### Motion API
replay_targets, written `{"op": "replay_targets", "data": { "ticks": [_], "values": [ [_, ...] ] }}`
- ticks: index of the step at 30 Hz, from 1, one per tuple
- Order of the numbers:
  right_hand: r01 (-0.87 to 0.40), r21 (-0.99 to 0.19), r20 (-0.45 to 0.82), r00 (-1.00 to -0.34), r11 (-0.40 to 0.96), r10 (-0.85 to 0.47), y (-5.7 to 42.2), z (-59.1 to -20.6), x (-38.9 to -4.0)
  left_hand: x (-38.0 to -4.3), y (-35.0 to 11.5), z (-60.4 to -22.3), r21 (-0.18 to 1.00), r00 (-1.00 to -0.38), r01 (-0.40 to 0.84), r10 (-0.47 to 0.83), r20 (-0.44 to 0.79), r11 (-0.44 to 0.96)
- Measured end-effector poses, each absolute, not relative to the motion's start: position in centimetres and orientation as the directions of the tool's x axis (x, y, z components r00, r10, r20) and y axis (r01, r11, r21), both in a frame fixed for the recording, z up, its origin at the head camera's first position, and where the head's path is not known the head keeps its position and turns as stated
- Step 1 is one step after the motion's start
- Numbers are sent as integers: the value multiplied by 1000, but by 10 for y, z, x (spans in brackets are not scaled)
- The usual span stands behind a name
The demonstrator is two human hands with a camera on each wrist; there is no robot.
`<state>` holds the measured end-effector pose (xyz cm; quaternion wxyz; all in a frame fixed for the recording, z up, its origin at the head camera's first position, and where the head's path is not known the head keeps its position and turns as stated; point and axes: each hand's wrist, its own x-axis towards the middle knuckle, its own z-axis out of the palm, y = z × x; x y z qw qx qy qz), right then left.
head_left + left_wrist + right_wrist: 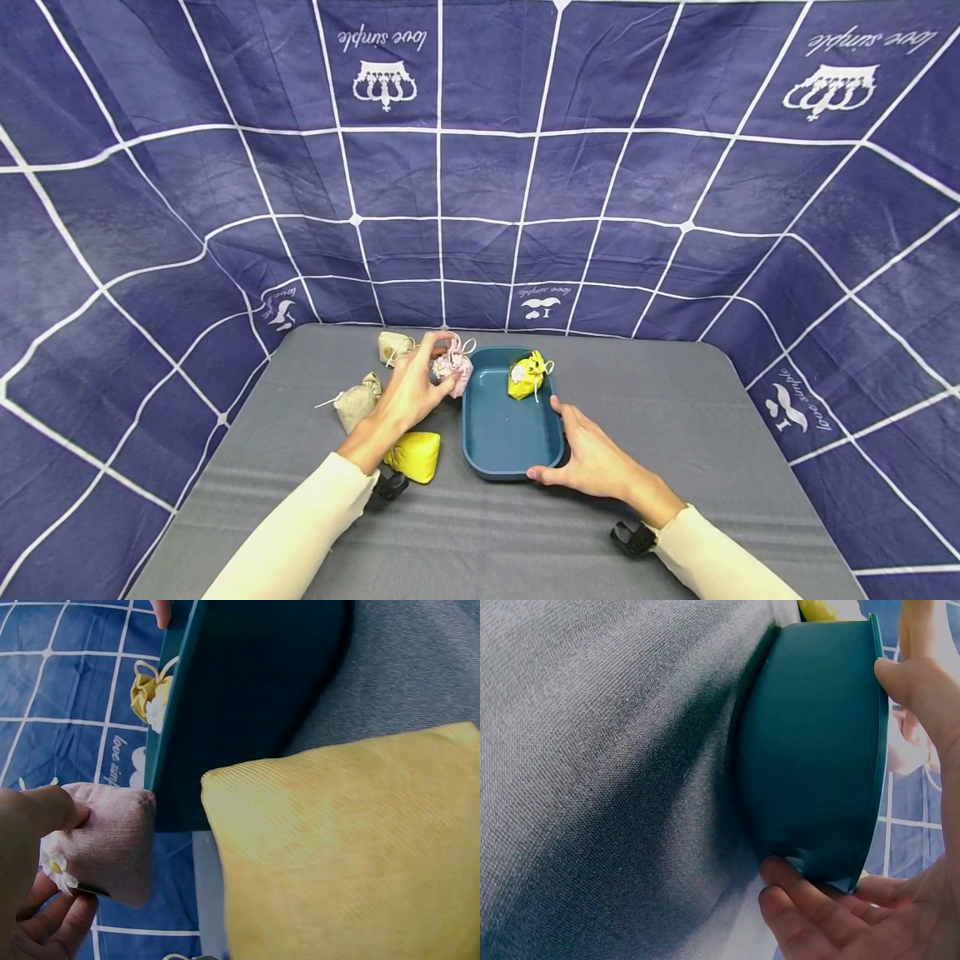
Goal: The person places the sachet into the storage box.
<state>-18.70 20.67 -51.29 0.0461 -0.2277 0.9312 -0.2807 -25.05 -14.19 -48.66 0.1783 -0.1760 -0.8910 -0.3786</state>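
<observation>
My left hand [415,385] pinches a small pink drawstring pouch [112,844] with a white daisy on it, thumb on one side and fingers on the other. The pouch is at the left rim of a teal rectangular bin [504,433], raised to about rim height. My right hand [592,454] holds the bin by its right side, the thumb at the near rim corner and the fingers [810,900] along the outer wall. Inside the bin, toward the far end, lies a yellow drawstring pouch [527,375] with a white flower.
Left of the bin on the grey table [660,400] lie a yellow pouch [414,456], a beige burlap pouch [357,406] and a cream pouch [393,347] with a string. Blue grid-patterned cloth [480,175] walls the back and both sides. A dark band [633,539] circles each wrist.
</observation>
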Motion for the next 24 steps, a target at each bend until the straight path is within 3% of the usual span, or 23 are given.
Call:
{"op": "replay_targets", "data": {
  "ticks": [11,19,24],
  "values": [
    [-398,-545,46,-893,738,-447,205,-513,-187,-256,-127,-478,587,-848,496,211,486,640],
    [-407,-527,53,-892,746,-449,206,-514,-187,-270,-120,-489,573,-783,593,238,575,566],
    [-415,-516,57,-889,749,-454,207,-515,-188,-273,-109,-485,579,-791,591,261,553,562]
  ]
}}
